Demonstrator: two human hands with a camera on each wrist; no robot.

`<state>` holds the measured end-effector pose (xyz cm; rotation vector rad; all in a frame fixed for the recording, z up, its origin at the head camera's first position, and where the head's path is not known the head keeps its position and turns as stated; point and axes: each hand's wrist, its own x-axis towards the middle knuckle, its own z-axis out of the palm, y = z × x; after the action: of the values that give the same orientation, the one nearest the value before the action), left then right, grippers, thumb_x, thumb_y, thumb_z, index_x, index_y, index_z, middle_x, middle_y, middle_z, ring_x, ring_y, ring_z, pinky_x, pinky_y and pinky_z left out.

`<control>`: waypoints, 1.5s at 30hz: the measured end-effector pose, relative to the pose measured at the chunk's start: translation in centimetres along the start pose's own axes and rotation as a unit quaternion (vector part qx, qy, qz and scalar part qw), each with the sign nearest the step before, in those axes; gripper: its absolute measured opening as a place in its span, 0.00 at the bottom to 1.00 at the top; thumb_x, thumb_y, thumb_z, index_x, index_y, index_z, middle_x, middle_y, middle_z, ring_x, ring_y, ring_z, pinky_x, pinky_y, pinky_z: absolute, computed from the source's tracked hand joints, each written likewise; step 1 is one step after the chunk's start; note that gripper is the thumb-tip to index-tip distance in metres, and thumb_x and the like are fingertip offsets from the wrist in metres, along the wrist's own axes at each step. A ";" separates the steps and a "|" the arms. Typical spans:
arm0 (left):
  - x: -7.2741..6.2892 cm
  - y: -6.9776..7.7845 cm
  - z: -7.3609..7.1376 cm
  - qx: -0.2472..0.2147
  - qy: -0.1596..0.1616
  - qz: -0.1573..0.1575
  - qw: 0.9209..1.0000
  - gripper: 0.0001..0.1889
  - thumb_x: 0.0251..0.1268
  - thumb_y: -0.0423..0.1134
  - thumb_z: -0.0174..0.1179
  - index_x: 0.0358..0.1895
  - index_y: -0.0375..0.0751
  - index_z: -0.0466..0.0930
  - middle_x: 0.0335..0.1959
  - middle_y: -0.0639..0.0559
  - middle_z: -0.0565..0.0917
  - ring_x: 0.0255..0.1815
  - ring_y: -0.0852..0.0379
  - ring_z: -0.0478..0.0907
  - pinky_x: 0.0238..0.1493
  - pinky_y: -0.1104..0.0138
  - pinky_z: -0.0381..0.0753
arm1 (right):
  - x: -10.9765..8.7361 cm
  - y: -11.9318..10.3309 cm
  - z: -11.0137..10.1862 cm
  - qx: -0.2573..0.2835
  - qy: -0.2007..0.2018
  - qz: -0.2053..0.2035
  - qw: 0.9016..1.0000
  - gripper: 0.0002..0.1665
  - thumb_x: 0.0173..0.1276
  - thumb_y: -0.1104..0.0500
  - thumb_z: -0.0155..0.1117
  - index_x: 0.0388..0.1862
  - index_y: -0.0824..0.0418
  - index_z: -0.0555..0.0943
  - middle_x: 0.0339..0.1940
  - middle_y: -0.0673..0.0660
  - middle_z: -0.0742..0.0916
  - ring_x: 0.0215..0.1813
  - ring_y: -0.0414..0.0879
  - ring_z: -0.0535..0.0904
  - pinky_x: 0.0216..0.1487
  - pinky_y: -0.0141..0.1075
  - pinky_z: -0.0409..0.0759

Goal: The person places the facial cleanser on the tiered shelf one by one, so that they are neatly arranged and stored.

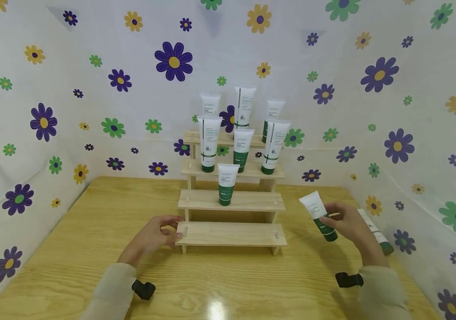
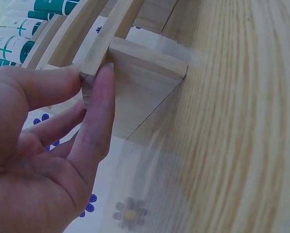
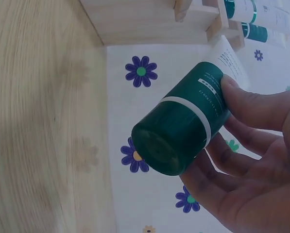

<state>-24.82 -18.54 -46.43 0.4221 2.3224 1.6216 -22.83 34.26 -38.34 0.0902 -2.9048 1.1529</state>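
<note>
A tiered wooden display rack (image 1: pixel 232 233) stands mid-table. My left hand (image 1: pixel 159 233) pinches the left end of its lowest shelf between thumb and fingers, seen close in the left wrist view (image 2: pixel 52 141). To the right of the rack, my right hand (image 1: pixel 345 220) grips a white and green squeeze tube (image 1: pixel 319 218), tilted with its green cap down and above the table. In the right wrist view the thumb lies on the front of this tube (image 3: pixel 188 111) and the fingers are behind it. One similar tube (image 1: pixel 226 184) stands on the second shelf from the bottom.
Three tubes, one of them a white tube (image 1: pixel 209 144), stand on the third shelf, and three more, such as a tall tube (image 1: pixel 244 109), on the top. Another tube (image 1: pixel 376 233) lies at the table's right, beyond my right wrist. Flower-print cloth (image 1: pixel 139 102) encloses the table's back and sides.
</note>
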 end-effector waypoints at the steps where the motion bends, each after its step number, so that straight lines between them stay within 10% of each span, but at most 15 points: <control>1: 0.0 0.0 0.0 -0.001 -0.001 0.003 1.000 0.28 0.70 0.35 0.67 0.70 0.30 0.71 0.57 0.31 0.78 0.43 0.54 0.85 0.44 0.58 0.91 | 0.0 -0.2 0.1 0.008 0.002 -0.004 1.000 0.26 0.75 0.60 0.66 0.64 0.75 0.74 0.61 0.76 0.81 0.56 0.67 0.83 0.47 0.45 0.87; 17: 0.1 -0.2 0.1 -0.007 -0.003 0.002 1.000 0.29 0.70 0.35 0.67 0.70 0.30 0.71 0.56 0.32 0.77 0.43 0.54 0.85 0.44 0.58 0.91 | 2.2 -3.9 2.1 0.049 0.048 -0.026 0.997 0.30 0.76 0.56 0.65 0.70 0.69 0.73 0.66 0.73 0.80 0.64 0.70 0.79 0.63 0.61 0.81; 31: 0.2 -0.1 0.1 -0.011 -0.002 -0.003 1.000 0.29 0.69 0.35 0.67 0.70 0.30 0.71 0.56 0.32 0.77 0.44 0.53 0.85 0.44 0.58 0.91 | 3.6 -7.8 3.5 0.119 0.069 -0.073 0.988 0.25 0.76 0.59 0.65 0.67 0.67 0.75 0.64 0.69 0.81 0.62 0.65 0.81 0.62 0.49 0.80; 45: 0.1 -0.4 0.0 -0.010 0.001 -0.002 1.000 0.30 0.69 0.36 0.68 0.71 0.30 0.71 0.59 0.31 0.76 0.44 0.54 0.85 0.45 0.57 0.91 | 4.8 -10.7 6.2 0.189 0.070 -0.053 0.978 0.25 0.75 0.65 0.65 0.67 0.67 0.73 0.69 0.67 0.79 0.69 0.65 0.77 0.72 0.59 0.76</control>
<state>-24.96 -18.65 -46.85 0.4130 2.3040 1.6433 -26.95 22.05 -35.36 0.1584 -2.4940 1.6036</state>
